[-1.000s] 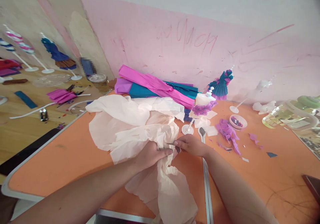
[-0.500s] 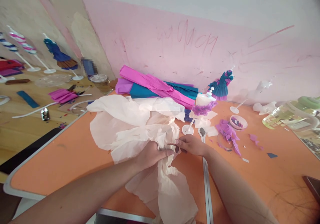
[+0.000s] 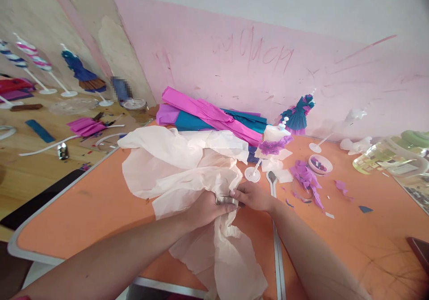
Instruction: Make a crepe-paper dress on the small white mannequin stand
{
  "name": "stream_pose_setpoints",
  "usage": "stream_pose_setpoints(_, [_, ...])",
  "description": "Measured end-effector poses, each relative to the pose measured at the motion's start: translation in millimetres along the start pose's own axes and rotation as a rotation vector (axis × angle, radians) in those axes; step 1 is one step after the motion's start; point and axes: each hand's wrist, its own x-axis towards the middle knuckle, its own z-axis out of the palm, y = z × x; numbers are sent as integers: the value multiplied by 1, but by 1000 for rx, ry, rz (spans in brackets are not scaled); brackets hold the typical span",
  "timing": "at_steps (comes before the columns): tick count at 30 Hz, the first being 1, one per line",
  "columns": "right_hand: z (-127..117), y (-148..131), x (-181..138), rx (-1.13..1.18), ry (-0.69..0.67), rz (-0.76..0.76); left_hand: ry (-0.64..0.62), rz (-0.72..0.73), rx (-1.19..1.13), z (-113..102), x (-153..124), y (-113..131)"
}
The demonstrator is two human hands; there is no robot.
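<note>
Roughly, the gathering looks early. Both hands meet at one spot on the cream crepe paper (image 3: 174,166), which lies crumpled across the middle of the orange table (image 3: 83,210), one tail hanging over the near edge.

Grip: left hand (image 3: 206,208) closed, fingers curled round a bunched fold and a small metal piece (image 3: 225,200); what that piece is, I cannot tell. Right hand (image 3: 253,196) pinched on the same fold, thumb against fingertips, touching the left.

Done, by my reading: one short pinch of paper gathered. Left: most of the sheet is loose and unshaped.

Count, orange table:
- cream paper: one mass; layers cannot be told.
- dress forms: two, a white form with purple ruffle (image 3: 273,141) just beyond the hands and a teal-and-pink form (image 3: 298,114) by the wall.
- bare stand (image 3: 315,147): one.
- small bowl (image 3: 321,163): one.
- folded coloured paper (image 3: 208,114): three colours, stacked.
- purple scraps (image 3: 306,177): one heap plus strays.
</note>
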Motion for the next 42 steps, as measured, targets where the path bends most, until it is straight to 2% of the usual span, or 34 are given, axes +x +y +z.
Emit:
stream_pose_setpoints(18, [2, -3, 0, -14, 42, 4, 10, 39, 51, 3, 3, -4])
stream_pose_setpoints(28, [1, 2, 0, -24, 44, 9, -12, 41, 57, 1, -3, 12])
stream_pose_setpoints(37, [2, 7, 3, -27, 8, -23, -18, 84, 35, 2, -4, 14])
stream_pose_setpoints(42, [1, 6, 4, -121, 33, 4, -51, 78, 91, -1, -5, 13])
